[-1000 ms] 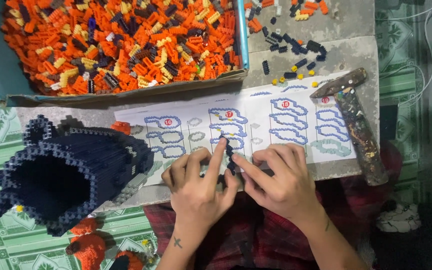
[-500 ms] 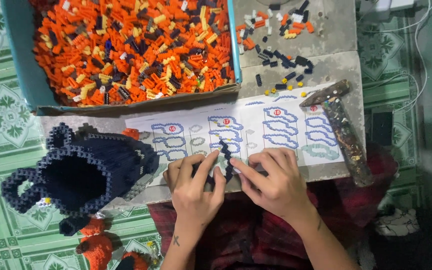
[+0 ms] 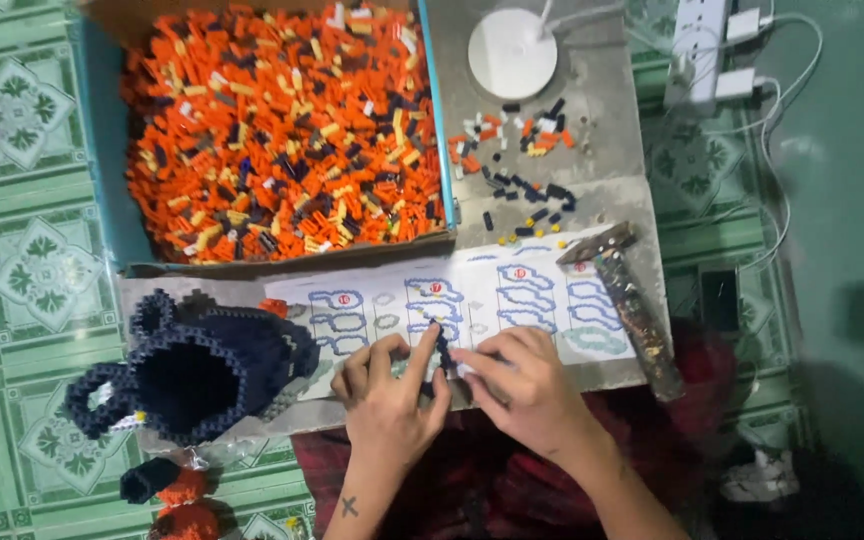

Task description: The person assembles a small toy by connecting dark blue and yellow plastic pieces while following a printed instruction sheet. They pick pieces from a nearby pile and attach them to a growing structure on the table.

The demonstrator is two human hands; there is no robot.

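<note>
the person's left hand [image 3: 384, 395] and right hand [image 3: 524, 385] meet over the near edge of the instruction sheet [image 3: 472, 300], and between them stands a short dark strip of small bricks [image 3: 441, 350]. the strip's long axis runs away from the body, tilting a little toward the left hand at its far end. the left index finger and thumb are closed down to a narrow pinch on its upper part; the right fingertips press in from the other side near its lower end, also nearly closed, though how firmly they grip i cannot tell. both hands are equally close, touching it from opposite sides.

off past the left hand's knuckles, well apart, sits a dark blue brick model [image 3: 197, 365], hollow and open at the top. beyond the fingertips, across the sheet, is the cardboard box of orange bricks [image 3: 272, 130]. beyond the right hand's fingers lies a scatter of loose bricks [image 3: 522, 160], and just outside that hand a long speckled tool [image 3: 632, 300] lies at a slant.
</note>
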